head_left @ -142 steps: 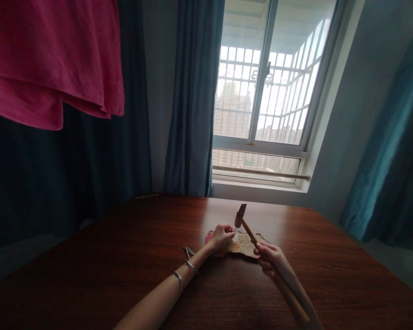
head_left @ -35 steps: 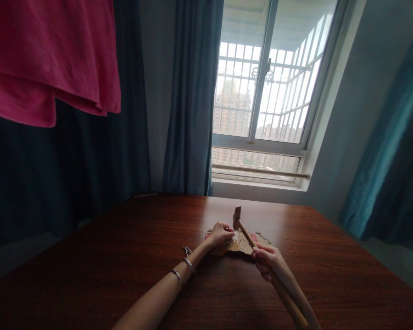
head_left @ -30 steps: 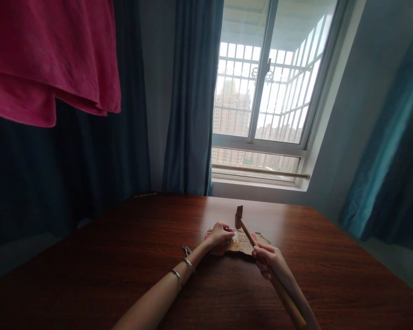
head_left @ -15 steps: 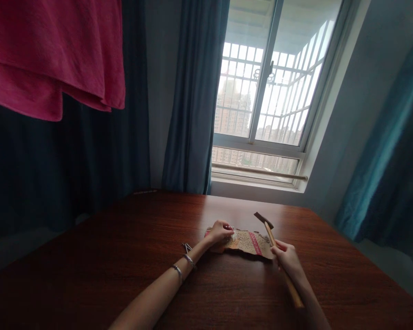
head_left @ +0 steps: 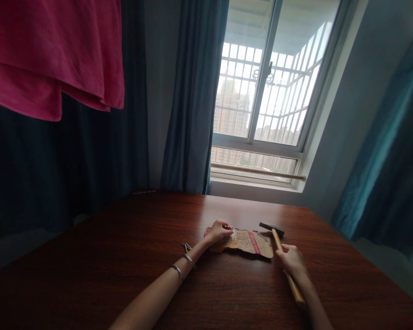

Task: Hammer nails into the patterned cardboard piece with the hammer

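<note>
A torn piece of brown cardboard (head_left: 265, 246) lies on the table, dotted with many small dark marks and crossed by a pink-red band. My left hand (head_left: 220, 232) rests at its left part with thumb and fingertips pinched together. What sits between them is too small to make out. My right hand (head_left: 292, 261) is wrapped round the wooden handle of a hammer (head_left: 278, 238), just right of the cardboard. The dark hammer head is at the far end, near the cardboard's right edge and apart from my left hand. A few thin metal pieces (head_left: 186, 248) lie beside my left forearm.
The brown wooden table (head_left: 248, 293) reaches back to the wall below a barred window (head_left: 258, 114). A blue curtain (head_left: 192, 105) hangs left of the window, another curtain (head_left: 375, 151) at the right. A pink towel (head_left: 72, 55) hangs at the upper left.
The hammer and my right hand have moved to the right, and the hammer head now appears lower and turned. My left hand and the cardboard have stayed put.
</note>
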The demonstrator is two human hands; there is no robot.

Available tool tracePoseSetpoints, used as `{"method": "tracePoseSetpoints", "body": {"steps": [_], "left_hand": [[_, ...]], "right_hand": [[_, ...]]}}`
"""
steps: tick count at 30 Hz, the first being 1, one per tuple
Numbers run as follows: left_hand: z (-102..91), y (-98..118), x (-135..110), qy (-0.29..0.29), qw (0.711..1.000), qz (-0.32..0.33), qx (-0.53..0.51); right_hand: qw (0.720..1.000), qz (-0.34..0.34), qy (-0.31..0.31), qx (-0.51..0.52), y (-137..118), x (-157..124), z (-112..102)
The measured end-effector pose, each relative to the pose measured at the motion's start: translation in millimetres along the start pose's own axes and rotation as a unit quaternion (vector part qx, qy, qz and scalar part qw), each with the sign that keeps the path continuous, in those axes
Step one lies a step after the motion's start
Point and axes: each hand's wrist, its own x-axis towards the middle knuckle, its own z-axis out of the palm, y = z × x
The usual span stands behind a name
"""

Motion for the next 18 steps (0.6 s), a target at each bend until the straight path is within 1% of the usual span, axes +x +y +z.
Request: {"method": "tracePoseSetpoints", "body": {"steps": [3,9,12,14,18], "left_hand": [[-0.2,0.8,-0.6,0.001,1.0,0.006,-0.001],[1.7,-4.4,0.9,0.0,1.0,0.015,-0.009],[2.6,-7.7,2.4,0.0,1.0,0.015,-0.006],[3.0,-8.9,3.2,0.003,1.0,0.016,-0.002],[3.0,-9.5,3.4,0.007,1.0,0.021,-0.001]], "right_hand": [[0.999,-0.024,-0.005,-0.034,0.7,0.7,-0.1],[0.992,-0.034,-0.002,-0.119,-0.5,-2.8,2.4],[0.985,-0.028,0.006,-0.173,-1.8,-6.7,3.3],[0.979,-0.022,0.001,-0.205,-2.1,-8.3,3.0],[0.972,0.006,-0.017,-0.233,-0.2,-8.0,1.9]]}}
